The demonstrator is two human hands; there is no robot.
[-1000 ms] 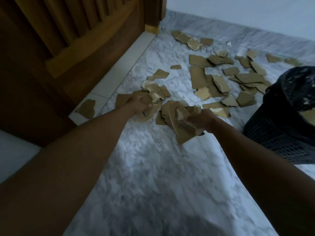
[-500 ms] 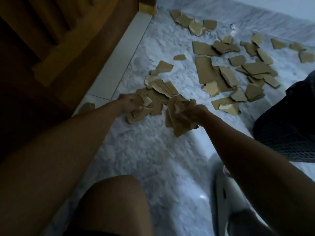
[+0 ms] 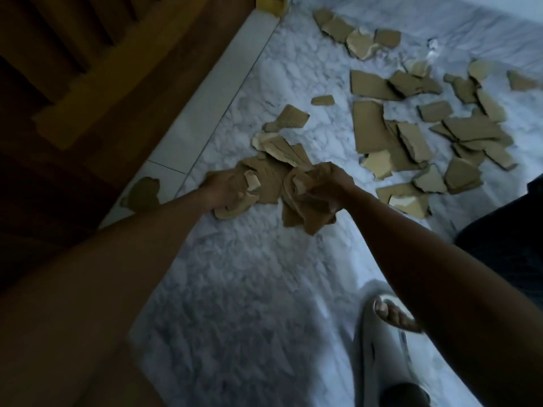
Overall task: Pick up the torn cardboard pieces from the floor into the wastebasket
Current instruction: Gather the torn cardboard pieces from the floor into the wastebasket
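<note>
Several torn brown cardboard pieces [image 3: 373,130] lie scattered over the white marble floor [image 3: 249,289], mostly at the upper right. My right hand [image 3: 329,183] grips a thick bunch of cardboard pieces [image 3: 308,212] that hangs below its fist. Just to its left, my left hand [image 3: 226,186] holds a smaller bunch of pieces [image 3: 235,208] low against the floor. The dark mesh wastebasket [image 3: 511,248] shows only partly at the right edge. One lone piece [image 3: 142,193] lies on the white sill at the left.
A dark wooden door and frame [image 3: 88,83] fill the upper left, bordered by a white tiled sill [image 3: 217,92]. My foot in a white sandal [image 3: 390,327] stands at the lower right. A white wall runs along the far top right.
My two hands have drawn closer together, each with its bunch of cardboard. The view tilted down: my knee has left the frame and my sandalled foot now shows.
</note>
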